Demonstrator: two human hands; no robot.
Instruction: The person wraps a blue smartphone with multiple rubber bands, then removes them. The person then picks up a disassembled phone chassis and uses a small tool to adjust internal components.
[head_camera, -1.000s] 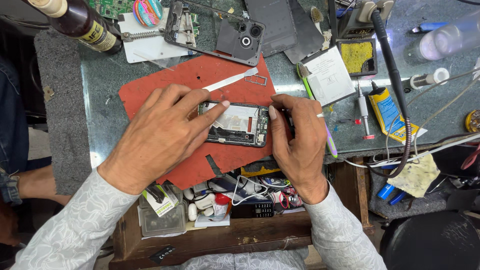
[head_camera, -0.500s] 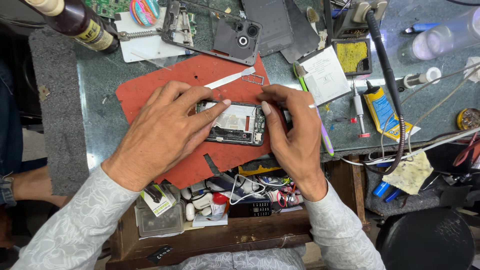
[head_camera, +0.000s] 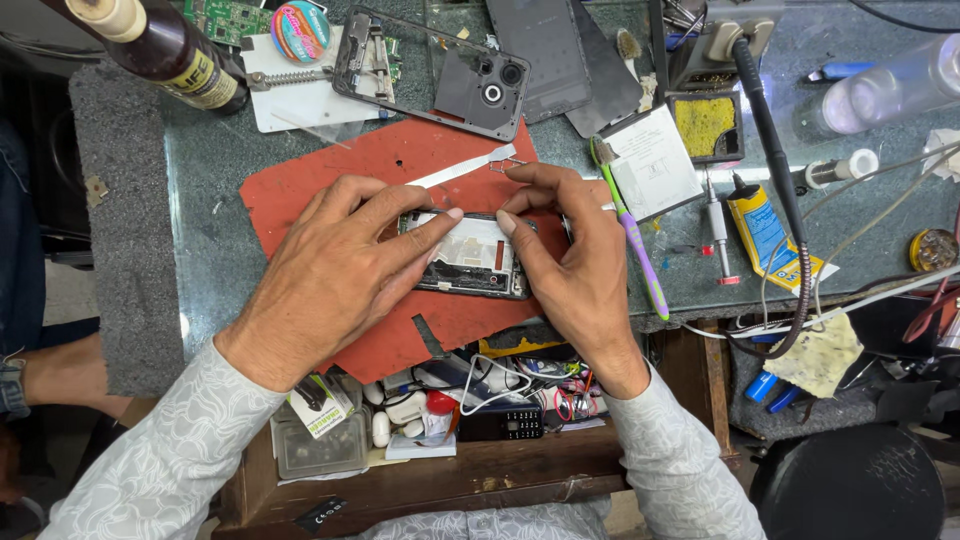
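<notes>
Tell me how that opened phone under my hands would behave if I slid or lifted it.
The opened phone is thin and flat, so probably light. Lying on the red mat, it likely grips rather than slides. Exposed insides look fragile.

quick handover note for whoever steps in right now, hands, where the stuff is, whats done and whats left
Left hand: fingers pressing on the opened phone, steadying it.
Right hand: thumb on the phone's right part, fingers curled above it; whether it holds anything cannot be told.
The phone lies on the red mat, internals exposed. Back frame sits detached above the mat; metal strip beside it.
Done: phone opened. Left: internals still uncovered, frame not refitted.
</notes>
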